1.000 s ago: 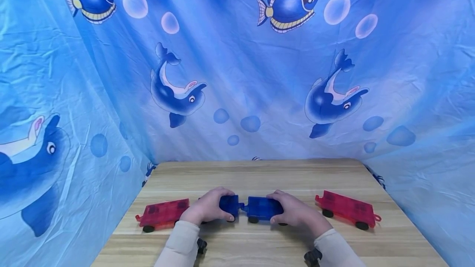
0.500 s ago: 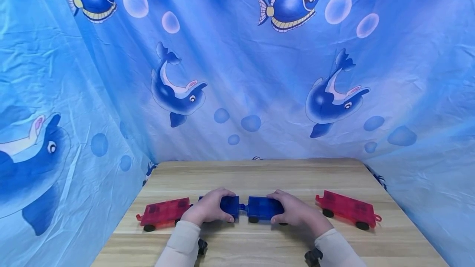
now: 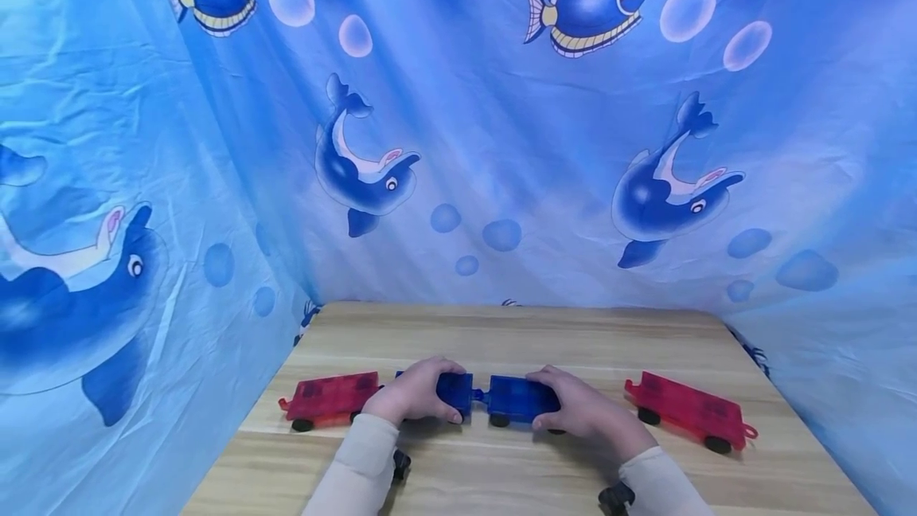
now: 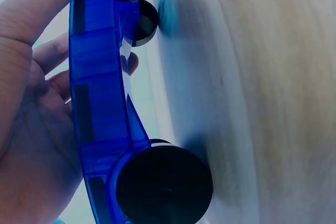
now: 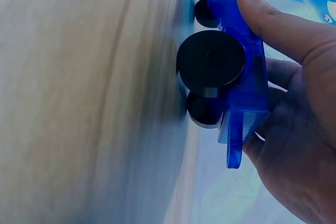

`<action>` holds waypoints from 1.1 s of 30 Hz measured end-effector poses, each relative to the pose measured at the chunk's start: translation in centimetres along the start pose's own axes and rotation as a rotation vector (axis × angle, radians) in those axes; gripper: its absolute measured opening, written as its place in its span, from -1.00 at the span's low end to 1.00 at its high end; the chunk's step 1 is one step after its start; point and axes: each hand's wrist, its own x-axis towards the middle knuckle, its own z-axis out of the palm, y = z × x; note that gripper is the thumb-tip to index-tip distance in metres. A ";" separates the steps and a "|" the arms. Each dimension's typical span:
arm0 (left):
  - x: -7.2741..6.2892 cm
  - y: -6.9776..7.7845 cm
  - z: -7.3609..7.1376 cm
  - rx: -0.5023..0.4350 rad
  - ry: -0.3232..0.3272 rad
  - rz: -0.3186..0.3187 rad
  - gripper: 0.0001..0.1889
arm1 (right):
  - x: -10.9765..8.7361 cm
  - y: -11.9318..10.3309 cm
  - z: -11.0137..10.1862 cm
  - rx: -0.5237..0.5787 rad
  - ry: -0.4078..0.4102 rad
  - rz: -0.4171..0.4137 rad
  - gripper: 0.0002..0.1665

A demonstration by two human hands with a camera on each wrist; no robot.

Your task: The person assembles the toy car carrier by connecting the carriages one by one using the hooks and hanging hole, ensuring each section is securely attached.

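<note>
In head cam only: blue coupling (image 3: 480, 396)

Left of the blue wagon coupling (image 3: 480, 396), the left hand (image 3: 415, 393) grips; right of it, the right hand (image 3: 573, 404) grips too, its half-hidden fingers (image 5: 283, 72) seemingly curled.

Your left sleeve (image 3: 351, 464) and right sleeve (image 3: 662, 484) are long, plain and off-white, each with a wide, smooth band near the wrist. A small black device (image 3: 401, 465) sits on the left's inner side, and a second black device (image 3: 616, 498) on the right's, probably cameras, though their details blur. Your left hand (image 3: 419, 392) and right hand (image 3: 576, 404) are bare.
</note>
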 end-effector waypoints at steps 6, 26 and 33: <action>0.2 -0.1 -0.1 0.000 -0.003 -0.004 -0.18 | -0.1 -0.1 0.1 -0.004 0.009 0.000 -0.03; -0.8 -0.8 -0.7 -0.026 -0.017 -0.009 -0.18 | 0.1 -0.2 0.7 -0.014 0.058 -0.019 -0.01; -0.6 -0.5 -0.7 0.011 -0.030 -0.004 -0.06 | -2.1 1.3 -1.6 -0.015 0.255 -0.058 -0.20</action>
